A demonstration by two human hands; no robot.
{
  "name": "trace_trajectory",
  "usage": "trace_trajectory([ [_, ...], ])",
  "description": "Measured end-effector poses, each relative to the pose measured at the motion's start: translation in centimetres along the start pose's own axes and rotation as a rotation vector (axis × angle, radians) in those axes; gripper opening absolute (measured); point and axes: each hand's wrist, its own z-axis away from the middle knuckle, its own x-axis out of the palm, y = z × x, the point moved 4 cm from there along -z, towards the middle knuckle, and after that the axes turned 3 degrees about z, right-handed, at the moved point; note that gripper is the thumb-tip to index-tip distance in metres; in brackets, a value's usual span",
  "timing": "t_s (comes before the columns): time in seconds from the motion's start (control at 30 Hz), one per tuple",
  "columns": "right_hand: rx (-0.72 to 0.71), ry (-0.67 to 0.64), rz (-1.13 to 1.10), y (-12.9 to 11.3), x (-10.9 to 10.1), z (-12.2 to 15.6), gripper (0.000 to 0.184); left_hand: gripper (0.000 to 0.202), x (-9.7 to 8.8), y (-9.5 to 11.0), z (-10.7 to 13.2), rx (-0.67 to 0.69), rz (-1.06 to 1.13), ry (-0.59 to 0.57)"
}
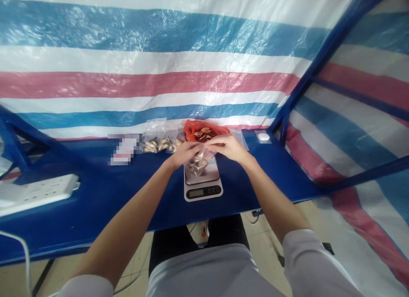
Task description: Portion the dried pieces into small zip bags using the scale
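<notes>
A clear plastic bag (197,165) with light brown dried pieces in its bottom hangs over a kitchen scale (203,192). My left hand (185,154) grips the bag's upper edge on the left, fingers closed. On the right, my right hand (228,147) pinches the same edge with its fingertips. Whether the bag's bottom touches the scale's plate I cannot tell. Just behind my hands sits a red plastic bag (191,130), its mouth spread around reddish-brown dried pieces (204,133).
Several filled clear bags (156,143) stand at the back, left of the red bag. A partly blurred card (124,151) lies farther left. A white power strip (47,192) is at the table's left. A white round item (263,137) lies back right, near the blue frame (283,113).
</notes>
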Motion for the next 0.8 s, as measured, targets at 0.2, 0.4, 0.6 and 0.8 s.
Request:
trace_trajectory([
  [0.2,0.071,0.055,0.035,0.3,-0.5,0.4,0.016,0.046,0.1,-0.8,0.1,-0.009,0.167,0.016],
  [0.4,0.186,0.225,0.044,2.1,-0.9,1.5,0.030,0.043,0.4,-1.5,0.6,0.022,0.365,0.291],
  [0.6,0.453,0.249,-0.187,5.2,1.1,2.2,0.042,0.039,1.3,-1.5,1.7,0.040,0.367,0.515],
  [0.8,0.460,0.323,-0.333,5.8,2.3,1.2,0.053,0.043,1.4,-1.7,2.2,0.051,0.374,0.547],
])
